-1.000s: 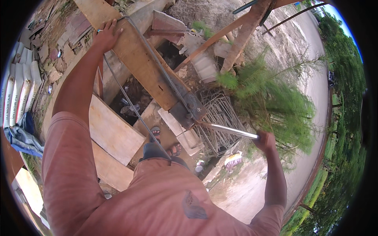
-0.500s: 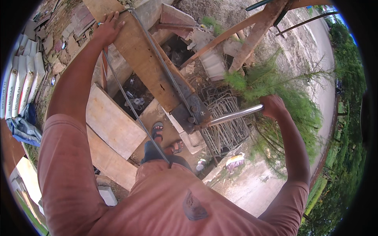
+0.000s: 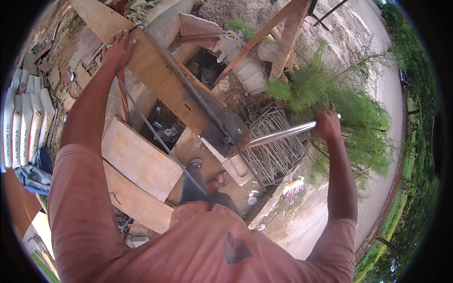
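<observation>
My left hand (image 3: 118, 49) lies with spread fingers on a long wooden board (image 3: 158, 70), beside the bent upper end of a thin steel rod (image 3: 177, 70). The rod runs down along the board to a dark metal plate (image 3: 236, 126) with upright pins at the board's near end. Another thin rod length (image 3: 151, 125) slants from below my left hand toward my waist; whether the two join is hidden. My right hand (image 3: 326, 125) is wrapped round a shiny metal tube (image 3: 283, 133), near its far end. The tube's other end meets a rusty piece by the plate.
A pile of bent steel stirrups (image 3: 273, 151) lies right of the plate, beside a feathery green bush (image 3: 339, 99). Wooden panels (image 3: 141, 158) lie left of my feet. Stacked white bags (image 3: 26, 118) stand far left. A dark pit (image 3: 165, 122) opens beneath the board.
The whole view has shifted slightly, with the board now lower and further left. The tube's tip now shows past my right hand. My left hand stays on the board.
</observation>
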Demonstrator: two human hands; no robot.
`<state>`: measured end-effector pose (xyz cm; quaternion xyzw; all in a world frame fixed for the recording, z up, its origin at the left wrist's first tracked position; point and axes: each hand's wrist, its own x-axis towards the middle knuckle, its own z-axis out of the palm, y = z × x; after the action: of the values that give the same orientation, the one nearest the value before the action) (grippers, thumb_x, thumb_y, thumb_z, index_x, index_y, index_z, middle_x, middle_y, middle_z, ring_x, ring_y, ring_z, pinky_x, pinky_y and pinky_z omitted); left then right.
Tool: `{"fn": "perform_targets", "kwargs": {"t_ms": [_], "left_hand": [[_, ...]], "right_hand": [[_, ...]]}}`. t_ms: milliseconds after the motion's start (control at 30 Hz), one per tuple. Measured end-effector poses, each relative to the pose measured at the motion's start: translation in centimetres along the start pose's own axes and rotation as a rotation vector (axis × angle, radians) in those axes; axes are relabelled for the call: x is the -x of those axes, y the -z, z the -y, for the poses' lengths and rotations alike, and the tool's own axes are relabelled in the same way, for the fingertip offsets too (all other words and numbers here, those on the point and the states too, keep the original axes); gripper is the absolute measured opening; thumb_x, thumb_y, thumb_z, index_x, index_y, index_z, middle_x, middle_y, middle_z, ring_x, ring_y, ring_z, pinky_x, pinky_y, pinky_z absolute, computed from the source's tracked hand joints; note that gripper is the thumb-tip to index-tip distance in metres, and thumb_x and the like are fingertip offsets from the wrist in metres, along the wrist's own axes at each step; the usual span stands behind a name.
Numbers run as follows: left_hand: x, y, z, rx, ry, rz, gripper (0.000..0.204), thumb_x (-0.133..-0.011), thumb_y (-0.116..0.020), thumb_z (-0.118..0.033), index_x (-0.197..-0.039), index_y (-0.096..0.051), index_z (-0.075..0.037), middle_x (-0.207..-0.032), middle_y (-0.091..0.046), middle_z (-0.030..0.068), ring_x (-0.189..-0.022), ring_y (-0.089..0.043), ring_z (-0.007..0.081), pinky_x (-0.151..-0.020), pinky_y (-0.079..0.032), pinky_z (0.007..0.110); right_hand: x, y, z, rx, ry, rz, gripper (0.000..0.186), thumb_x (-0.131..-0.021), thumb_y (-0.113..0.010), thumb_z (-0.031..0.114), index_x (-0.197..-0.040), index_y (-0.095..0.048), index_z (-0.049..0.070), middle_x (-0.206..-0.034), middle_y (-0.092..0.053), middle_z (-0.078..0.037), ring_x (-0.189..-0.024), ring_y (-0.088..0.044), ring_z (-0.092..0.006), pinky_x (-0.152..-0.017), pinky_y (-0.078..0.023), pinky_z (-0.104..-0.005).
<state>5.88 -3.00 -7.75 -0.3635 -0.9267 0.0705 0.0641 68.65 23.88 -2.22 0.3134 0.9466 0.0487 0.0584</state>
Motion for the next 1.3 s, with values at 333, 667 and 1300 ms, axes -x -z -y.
{"fn": "perform_targets", "kwargs": {"t_ms": [333, 667, 1300], "left_hand": [[-0.7, -0.5, 0.1, 0.093, -0.032, -0.084, 0.066, -0.096, -0.031, -0.056, -0.15, -0.026, -0.019, -0.156, -0.025, 0.0018, -0.145, -0.02, 0.0259, -0.114, -0.018, 0.055], [-0.1, 0.9, 0.0, 0.099, -0.037, 0.001, 0.069, -0.095, -0.031, -0.057, -0.151, -0.023, -0.019, -0.157, -0.023, 0.004, -0.144, -0.021, 0.0287, -0.114, -0.018, 0.056], [-0.6, 0.2, -0.8, 0.144, -0.067, 0.007, 0.067, -0.096, -0.033, -0.053, -0.151, -0.022, -0.016, -0.157, -0.02, 0.0051, -0.145, -0.019, 0.0264, -0.11, -0.02, 0.061]], "right_hand": [[7.3, 0.1, 3.9, -0.026, -0.281, 0.005, 0.008, -0.063, -0.062, 0.008, -0.071, -0.062, 0.009, -0.071, -0.064, -0.014, -0.072, -0.063, -0.0364, -0.066, -0.049, -0.0455], [24.3, 3.1, 28.2, -0.227, -1.125, 0.188, 0.016, -0.076, -0.066, 0.021, -0.079, -0.062, 0.006, -0.079, -0.066, -0.02, -0.077, -0.063, -0.0418, -0.071, -0.049, -0.0508], [23.7, 4.3, 23.0, -0.238, -0.863, 0.202, 0.017, -0.079, -0.061, 0.023, -0.077, -0.065, 0.007, -0.076, -0.065, -0.019, -0.076, -0.063, -0.0391, -0.07, -0.05, -0.049]]}}
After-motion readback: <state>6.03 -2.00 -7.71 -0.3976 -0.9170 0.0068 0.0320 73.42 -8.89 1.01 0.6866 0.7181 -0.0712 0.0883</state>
